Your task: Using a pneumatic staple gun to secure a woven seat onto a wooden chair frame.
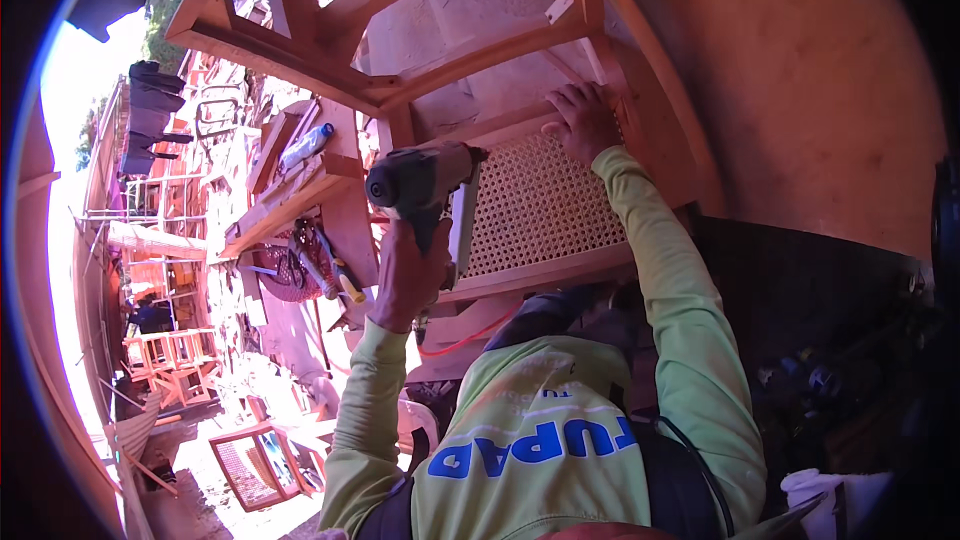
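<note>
My left hand (405, 275) is wrapped round the grip of a dark pneumatic staple or nail gun (425, 175); which of the two I cannot tell. The tool's nose reaches the upper left part of a woven cane panel (545, 205) set in a wooden chair frame (480, 65). Fingers stretched out, my right hand (587, 120) lies flat at the panel's upper right edge, against the wooden rail. Contact between the gun's nose and the wood cannot be made out.
A red hose (475, 338) runs below the panel. Left of the frame are a plastic bottle (307, 145) on a wooden beam (285, 205) and a yellow-handled tool (348, 282). Chair frames (170, 365) stand farther left. A large wooden board (800, 70) fills the right.
</note>
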Tool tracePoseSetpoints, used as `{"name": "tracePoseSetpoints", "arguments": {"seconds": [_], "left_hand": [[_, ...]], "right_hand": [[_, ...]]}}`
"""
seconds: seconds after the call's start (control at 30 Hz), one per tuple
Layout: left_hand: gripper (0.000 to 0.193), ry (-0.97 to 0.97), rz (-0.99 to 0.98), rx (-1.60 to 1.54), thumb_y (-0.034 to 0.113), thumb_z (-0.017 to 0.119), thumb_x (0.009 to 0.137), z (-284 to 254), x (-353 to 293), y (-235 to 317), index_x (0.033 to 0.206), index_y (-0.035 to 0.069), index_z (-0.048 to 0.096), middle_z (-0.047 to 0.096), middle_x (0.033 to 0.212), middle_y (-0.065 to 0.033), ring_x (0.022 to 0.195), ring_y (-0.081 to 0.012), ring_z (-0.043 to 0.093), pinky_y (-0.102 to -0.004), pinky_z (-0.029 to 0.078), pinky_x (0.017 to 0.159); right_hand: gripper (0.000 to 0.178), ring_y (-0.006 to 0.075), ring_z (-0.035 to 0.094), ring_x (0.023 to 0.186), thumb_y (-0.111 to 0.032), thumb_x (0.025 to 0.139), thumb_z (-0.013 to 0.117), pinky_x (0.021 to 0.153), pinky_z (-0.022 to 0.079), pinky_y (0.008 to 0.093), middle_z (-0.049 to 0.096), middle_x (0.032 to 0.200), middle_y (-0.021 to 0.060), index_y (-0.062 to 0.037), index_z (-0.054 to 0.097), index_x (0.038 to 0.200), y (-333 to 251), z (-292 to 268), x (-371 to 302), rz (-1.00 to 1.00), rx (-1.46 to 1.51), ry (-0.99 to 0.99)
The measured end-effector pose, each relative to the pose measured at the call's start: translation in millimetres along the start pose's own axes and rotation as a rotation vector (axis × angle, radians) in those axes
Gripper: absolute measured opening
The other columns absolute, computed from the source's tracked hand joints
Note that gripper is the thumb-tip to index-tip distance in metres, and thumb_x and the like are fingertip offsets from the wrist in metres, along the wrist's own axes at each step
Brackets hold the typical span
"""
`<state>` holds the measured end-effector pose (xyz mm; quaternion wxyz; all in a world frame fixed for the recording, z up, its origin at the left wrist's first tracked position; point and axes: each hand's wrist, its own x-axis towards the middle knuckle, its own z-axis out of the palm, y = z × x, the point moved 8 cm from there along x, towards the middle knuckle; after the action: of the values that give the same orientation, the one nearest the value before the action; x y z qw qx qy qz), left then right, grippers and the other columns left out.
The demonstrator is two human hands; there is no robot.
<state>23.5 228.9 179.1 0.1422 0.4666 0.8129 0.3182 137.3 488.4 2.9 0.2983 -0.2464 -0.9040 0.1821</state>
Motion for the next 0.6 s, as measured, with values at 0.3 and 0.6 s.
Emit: {"name": "tracePoseSetpoints", "arguments": {"seconds": [0.3,0.6], "left_hand": [[0.025,0.347,-0.576,-0.283,0.013,0.071,0.099,-64.6,-148.2,-43.7,0.107,0.002,0.049,0.062,0.075,-0.0054,0.058,-0.0127,0.060,-0.0290,0.046,0.050],[0.031,0.566,-0.575,-0.334,0.002,0.065,0.099,-65.3,-255.5,-49.7,0.126,0.000,0.050,0.071,0.109,-0.0093,0.058,-0.0103,0.059,-0.0264,0.046,0.047]], "right_hand": [[0.048,0.0380,0.055,0.120,-0.027,0.087,0.078,0.104,0.043,0.0506,0.061,0.122,0.0155,-0.0033,0.063,0.126,-22.8,-19.2,-5.0,-0.107,-0.070,0.169],[0.061,0.0351,0.055,0.111,-0.037,0.077,0.084,0.097,0.045,0.0493,0.057,0.121,0.0128,-0.0069,0.060,0.125,-173.0,-5.0,-162.6,-0.186,0.143,-0.145]]}}
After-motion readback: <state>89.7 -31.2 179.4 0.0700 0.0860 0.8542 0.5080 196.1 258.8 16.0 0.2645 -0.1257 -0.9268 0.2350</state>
